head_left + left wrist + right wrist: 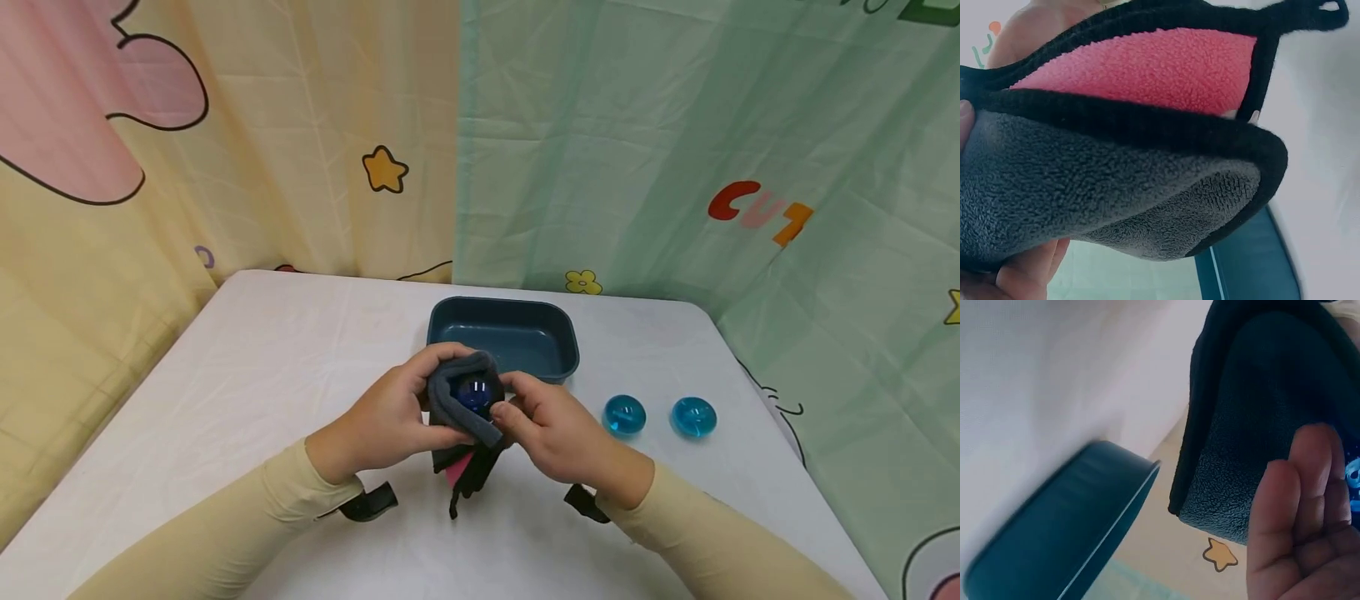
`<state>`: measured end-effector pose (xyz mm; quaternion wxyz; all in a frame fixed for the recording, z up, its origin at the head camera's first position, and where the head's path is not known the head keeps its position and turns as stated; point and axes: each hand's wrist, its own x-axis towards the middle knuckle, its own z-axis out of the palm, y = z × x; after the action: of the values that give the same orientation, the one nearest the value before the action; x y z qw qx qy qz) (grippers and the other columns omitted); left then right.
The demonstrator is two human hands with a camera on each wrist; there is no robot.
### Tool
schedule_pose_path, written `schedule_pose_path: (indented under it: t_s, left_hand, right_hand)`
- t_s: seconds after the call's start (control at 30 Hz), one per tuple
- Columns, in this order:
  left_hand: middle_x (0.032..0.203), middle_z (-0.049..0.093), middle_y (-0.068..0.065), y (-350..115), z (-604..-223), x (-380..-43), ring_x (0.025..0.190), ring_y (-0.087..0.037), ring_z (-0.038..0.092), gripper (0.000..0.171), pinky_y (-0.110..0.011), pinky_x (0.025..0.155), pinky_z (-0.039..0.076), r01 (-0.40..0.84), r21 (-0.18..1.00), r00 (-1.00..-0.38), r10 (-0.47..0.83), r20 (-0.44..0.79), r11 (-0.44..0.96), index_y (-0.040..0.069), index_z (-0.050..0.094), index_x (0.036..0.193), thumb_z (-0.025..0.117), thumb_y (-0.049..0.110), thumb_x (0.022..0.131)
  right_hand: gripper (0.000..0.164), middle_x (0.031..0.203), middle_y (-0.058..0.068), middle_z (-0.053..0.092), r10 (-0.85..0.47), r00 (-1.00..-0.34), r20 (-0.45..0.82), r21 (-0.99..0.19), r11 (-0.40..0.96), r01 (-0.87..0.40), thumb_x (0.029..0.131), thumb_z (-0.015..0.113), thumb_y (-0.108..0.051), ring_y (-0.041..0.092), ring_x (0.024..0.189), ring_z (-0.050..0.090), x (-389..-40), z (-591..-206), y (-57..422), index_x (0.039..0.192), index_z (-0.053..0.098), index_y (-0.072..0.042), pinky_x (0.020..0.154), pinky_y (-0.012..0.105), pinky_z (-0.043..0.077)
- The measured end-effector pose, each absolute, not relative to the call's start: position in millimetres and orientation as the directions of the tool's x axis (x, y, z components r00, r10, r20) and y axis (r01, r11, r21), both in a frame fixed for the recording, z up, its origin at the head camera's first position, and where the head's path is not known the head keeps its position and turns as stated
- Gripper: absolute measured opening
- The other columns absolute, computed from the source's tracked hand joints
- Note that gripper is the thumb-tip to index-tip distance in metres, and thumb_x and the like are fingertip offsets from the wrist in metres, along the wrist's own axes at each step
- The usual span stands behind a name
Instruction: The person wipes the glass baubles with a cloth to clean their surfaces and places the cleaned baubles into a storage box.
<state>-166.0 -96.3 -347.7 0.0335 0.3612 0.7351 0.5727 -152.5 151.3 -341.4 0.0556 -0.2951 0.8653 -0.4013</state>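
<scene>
My left hand (378, 421) grips a folded cloth (452, 408) with a grey plush face, black edging and a pink inner face that shows in the left wrist view (1166, 69). Wrapped partly by the cloth is a shiny dark blue ball (477, 393), glassy in look. The thumb and fingers of my right hand (555, 429) pinch the ball at its right side. In the right wrist view the ball (1352, 481) shows only as a strip behind those fingers. A loop of the cloth hangs below, over the table.
Just behind the hands stands a dark teal basin (566, 354) on the white table (337, 333). Two clear blue balls (624, 415) (693, 417) lie at the right. Patterned curtains (600, 150) hang along the table's far edge.
</scene>
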Motion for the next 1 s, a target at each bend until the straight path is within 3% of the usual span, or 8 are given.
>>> schedule_pose_path:
  t_s: [0.1,0.27,0.4,0.47,0.6,0.73,0.87,1.0]
  left_hand:
    - [0.144,0.061,-0.010,-96.5,-348.2,-166.9,0.121,-0.021,0.068,0.078,-0.032,0.095,0.061,0.495,0.864,-0.739,0.567,0.364,0.091,0.012,0.047,0.147,0.089,0.001,0.082]
    - [0.144,0.061,-0.010,-97.9,-348.4,-168.2,0.123,-0.021,0.069,0.078,-0.032,0.095,0.061,0.499,0.863,-0.747,0.546,0.378,0.085,0.012,0.047,0.147,0.088,-0.001,0.082]
    - [0.145,0.060,-0.010,-97.3,-347.6,-168.2,0.123,-0.021,0.069,0.078,-0.032,0.095,0.061,0.488,0.870,-0.748,0.550,0.371,0.077,0.012,0.046,0.147,0.088,-0.001,0.083]
    - [0.145,0.060,-0.011,-96.7,-347.7,-167.7,0.124,-0.022,0.068,0.078,-0.032,0.095,0.061,0.481,0.873,-0.747,0.558,0.362,0.077,0.012,0.045,0.148,0.087,0.000,0.083]
    - [0.146,0.059,-0.013,-96.1,-348.1,-166.8,0.122,-0.024,0.068,0.079,-0.031,0.095,0.061,0.492,0.867,-0.739,0.566,0.366,0.082,0.011,0.045,0.148,0.088,0.000,0.083]
    - [0.146,0.059,-0.015,-96.1,-349.2,-167.6,0.123,-0.025,0.067,0.079,-0.031,0.095,0.061,0.510,0.856,-0.734,0.563,0.380,0.086,0.010,0.044,0.149,0.088,0.000,0.083]
    - [0.145,0.060,-0.013,-96.8,-350.4,-169.6,0.123,-0.024,0.068,0.078,-0.032,0.094,0.062,0.510,0.856,-0.745,0.541,0.390,0.085,0.009,0.046,0.147,0.088,-0.001,0.082]
    - [0.145,0.059,-0.011,-96.7,-350.0,-170.2,0.122,-0.023,0.068,0.077,-0.032,0.093,0.062,0.495,0.864,-0.755,0.535,0.379,0.086,0.011,0.046,0.147,0.087,-0.001,0.083]
  right_hand:
    - [0.039,0.104,0.002,0.075,-0.553,-0.816,0.168,-0.726,0.491,-0.482,0.111,0.054,-0.022,0.008,0.090,0.068,-151.1,-343.1,149.8,0.145,0.050,-0.002,0.081,0.027,0.060]
    - [0.067,0.117,0.007,0.076,-0.580,-0.757,0.302,-0.508,0.574,-0.642,0.103,0.069,-0.014,0.016,0.100,0.073,-147.1,-342.5,147.5,0.156,0.030,-0.003,0.088,0.035,0.063]
    - [0.069,0.117,0.009,0.076,-0.576,-0.746,0.336,-0.362,0.652,-0.666,0.097,0.076,-0.014,0.020,0.102,0.075,-146.9,-340.4,147.1,0.153,0.037,-0.005,0.085,0.036,0.064]
    - [0.064,0.112,0.007,0.077,-0.562,-0.766,0.312,-0.397,0.655,-0.643,0.099,0.075,-0.016,0.018,0.096,0.075,-147.9,-340.2,147.6,0.152,0.041,-0.004,0.080,0.032,0.063]
    - [0.046,0.101,0.003,0.077,-0.543,-0.816,0.199,-0.609,0.583,-0.537,0.106,0.064,-0.020,0.012,0.084,0.068,-150.7,-340.3,149.3,0.146,0.048,-0.002,0.070,0.025,0.058]
    - [0.042,0.105,0.002,0.075,-0.538,-0.826,0.167,-0.697,0.528,-0.485,0.110,0.056,-0.024,0.011,0.089,0.067,-151.7,-341.3,148.4,0.146,0.049,-0.002,0.079,0.026,0.059]
    - [0.061,0.117,0.006,0.075,-0.562,-0.789,0.251,-0.568,0.574,-0.590,0.106,0.065,-0.018,0.015,0.101,0.072,-149.4,-341.9,147.1,0.155,0.033,-0.003,0.089,0.033,0.062]
    - [0.067,0.117,0.008,0.076,-0.557,-0.762,0.330,-0.383,0.659,-0.647,0.098,0.076,-0.015,0.019,0.102,0.075,-148.2,-341.6,145.9,0.153,0.038,-0.006,0.088,0.038,0.064]
